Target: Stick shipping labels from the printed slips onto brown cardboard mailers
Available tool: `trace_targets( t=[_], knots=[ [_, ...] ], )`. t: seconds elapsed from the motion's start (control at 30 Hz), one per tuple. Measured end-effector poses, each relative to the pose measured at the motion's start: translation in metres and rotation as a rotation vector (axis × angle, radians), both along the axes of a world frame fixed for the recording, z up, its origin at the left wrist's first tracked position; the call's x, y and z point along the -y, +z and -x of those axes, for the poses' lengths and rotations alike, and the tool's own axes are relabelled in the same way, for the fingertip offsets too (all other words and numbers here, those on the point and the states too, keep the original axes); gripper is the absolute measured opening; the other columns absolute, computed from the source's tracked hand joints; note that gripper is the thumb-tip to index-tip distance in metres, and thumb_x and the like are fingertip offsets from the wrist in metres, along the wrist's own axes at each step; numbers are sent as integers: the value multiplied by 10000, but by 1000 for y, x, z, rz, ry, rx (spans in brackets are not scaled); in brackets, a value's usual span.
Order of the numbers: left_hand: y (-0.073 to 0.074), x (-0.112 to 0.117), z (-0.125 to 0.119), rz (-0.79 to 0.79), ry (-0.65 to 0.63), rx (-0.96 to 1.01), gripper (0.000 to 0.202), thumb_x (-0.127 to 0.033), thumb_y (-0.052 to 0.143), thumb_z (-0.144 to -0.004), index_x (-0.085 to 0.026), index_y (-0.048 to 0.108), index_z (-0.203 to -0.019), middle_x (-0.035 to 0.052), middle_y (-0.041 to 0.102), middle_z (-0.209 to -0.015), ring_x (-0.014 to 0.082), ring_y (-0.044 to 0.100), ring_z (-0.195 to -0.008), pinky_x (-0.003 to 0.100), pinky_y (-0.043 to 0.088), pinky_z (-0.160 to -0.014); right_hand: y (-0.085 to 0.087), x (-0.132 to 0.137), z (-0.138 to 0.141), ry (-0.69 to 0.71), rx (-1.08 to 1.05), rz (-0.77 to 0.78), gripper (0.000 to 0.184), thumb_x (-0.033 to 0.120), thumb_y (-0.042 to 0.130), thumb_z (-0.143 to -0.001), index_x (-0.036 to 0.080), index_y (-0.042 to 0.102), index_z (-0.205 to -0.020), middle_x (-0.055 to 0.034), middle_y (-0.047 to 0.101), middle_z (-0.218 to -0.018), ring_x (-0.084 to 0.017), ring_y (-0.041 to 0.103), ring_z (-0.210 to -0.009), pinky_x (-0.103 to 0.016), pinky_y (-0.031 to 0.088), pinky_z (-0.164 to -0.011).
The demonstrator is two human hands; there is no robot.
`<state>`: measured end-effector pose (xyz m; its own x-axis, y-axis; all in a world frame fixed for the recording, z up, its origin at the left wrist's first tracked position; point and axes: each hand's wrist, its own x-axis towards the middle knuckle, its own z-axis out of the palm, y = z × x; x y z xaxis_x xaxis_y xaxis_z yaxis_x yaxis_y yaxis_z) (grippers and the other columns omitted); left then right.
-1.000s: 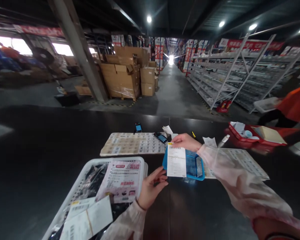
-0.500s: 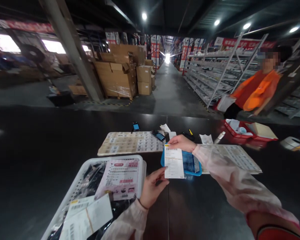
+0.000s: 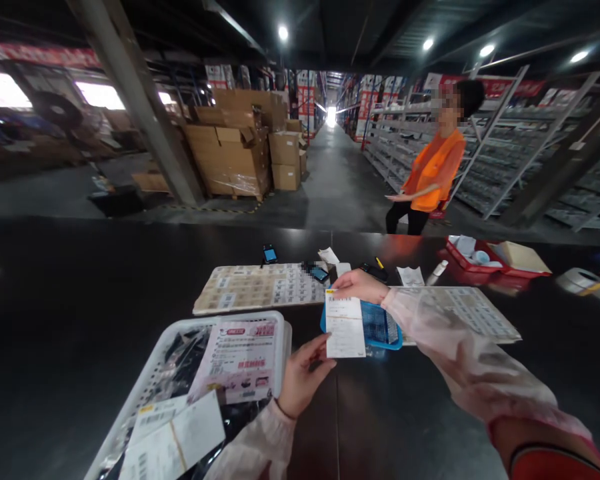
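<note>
Between my hands is a bundle of white printed slips (image 3: 345,333) with a rubber band around its middle. It is upright above the table, barcode side towards me. My right hand (image 3: 363,287) pinches its top edge. The fingers of my left hand (image 3: 304,375) close on its lower left edge. Behind the bundle, partly hidden, sits a blue plastic basket (image 3: 396,345). On the left a white plastic basket (image 3: 153,347) holds dark plastic-wrapped goods and a pink printed sheet (image 3: 235,353). Another banded bundle of slips (image 3: 180,437) lies on top of these.
Two boards of barcode labels (image 3: 245,287) lie on the dark table (image 3: 70,300). Behind them are handheld devices (image 3: 269,254), loose paper and red trays (image 3: 480,265). Across the table stands a person in an orange vest (image 3: 433,187), near shelving. Stacked cartons (image 3: 230,157) stand further left.
The person in the orange vest has walked leftwards along the far side of the table. My view has shifted slightly; both hands keep the slips in nearly the same place.
</note>
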<state>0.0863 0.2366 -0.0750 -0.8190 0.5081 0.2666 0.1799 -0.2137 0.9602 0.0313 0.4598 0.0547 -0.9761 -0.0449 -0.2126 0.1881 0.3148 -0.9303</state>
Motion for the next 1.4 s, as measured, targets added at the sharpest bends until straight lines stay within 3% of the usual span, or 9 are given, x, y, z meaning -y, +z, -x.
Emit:
trace_targets(
  t=[0.43, 0.6, 0.7, 0.77, 0.87, 0.97, 1.03, 1.13, 1.4],
  knots=[
    [4, 3, 0, 38, 39, -148, 430, -257, 715, -800, -208, 648, -1222, 79, 732, -1028, 171, 688, -857, 282, 591, -790, -3, 0, 0, -15, 21, 65, 471, 362, 907, -449, 116, 705, -797, -36, 706, -702, -141, 635, -636, -266, 507, -620],
    [20, 8, -3, 99, 100, -332, 241, -247, 639, -872, -228, 723, -1097, 50, 725, -873, 141, 663, -771, 231, 543, -699, -22, -4, -1, -59, 83, 41, 460, 326, 901, -463, 133, 700, -829, 3, 697, -712, -126, 638, -687, -235, 503, -668],
    [28, 11, -1, 118, 226, -343, 174, -274, 614, -895, -212, 764, -959, 27, 673, -712, 122, 611, -659, 218, 485, -611, -40, -1, -13, -15, 180, 37, 393, 355, 872, -544, 135, 698, -819, -2, 691, -685, -111, 628, -635, -186, 469, -567],
    [30, 13, 3, 126, 327, -303, 188, -307, 614, -892, -201, 769, -876, 19, 641, -666, 124, 579, -637, 231, 467, -604, -54, 3, -26, 80, 325, 73, 378, 473, 792, -664, 130, 679, -774, -37, 689, -654, -120, 627, -560, -175, 427, -465],
    [29, 13, 11, 93, 426, -147, 289, -403, 621, -863, -173, 734, -730, 14, 613, -624, 128, 552, -611, 243, 456, -594, -73, 11, -49, 199, 512, 162, 531, 651, 500, -863, 142, 637, -798, -79, 701, -680, -135, 638, -491, -170, 396, -391],
    [25, 11, 19, 69, 439, 104, 432, -535, 631, -797, -157, 643, -588, -18, 522, -502, 99, 464, -498, 225, 389, -500, -87, 19, -70, 191, 591, 307, 683, 656, 153, -960, 162, 619, -888, -80, 690, -671, -146, 658, -488, -167, 382, -363],
    [23, 9, 23, 70, 424, 250, 473, -583, 649, -746, -156, 598, -548, -39, 466, -447, 82, 405, -452, 217, 332, -461, -91, 24, -81, 157, 640, 400, 753, 624, 17, -963, 174, 615, -881, -57, 625, -563, -166, 671, -500, -175, 368, -348],
    [18, 7, 26, 67, 404, 340, 482, -592, 671, -705, -158, 563, -527, -44, 454, -438, 75, 387, -443, 213, 297, -445, -91, 30, -92, 122, 662, 453, 804, 602, -69, -951, 175, 611, -898, -10, 497, -445, -191, 678, -508, -186, 352, -340],
    [13, 7, 27, 53, 373, 358, 486, -599, 672, -713, -152, 567, -552, -47, 453, -448, 71, 388, -439, 211, 296, -436, -91, 31, -100, 95, 673, 510, 817, 692, -72, -901, 177, 562, -873, 26, 441, -441, -211, 680, -516, -200, 341, -343]
  ],
)
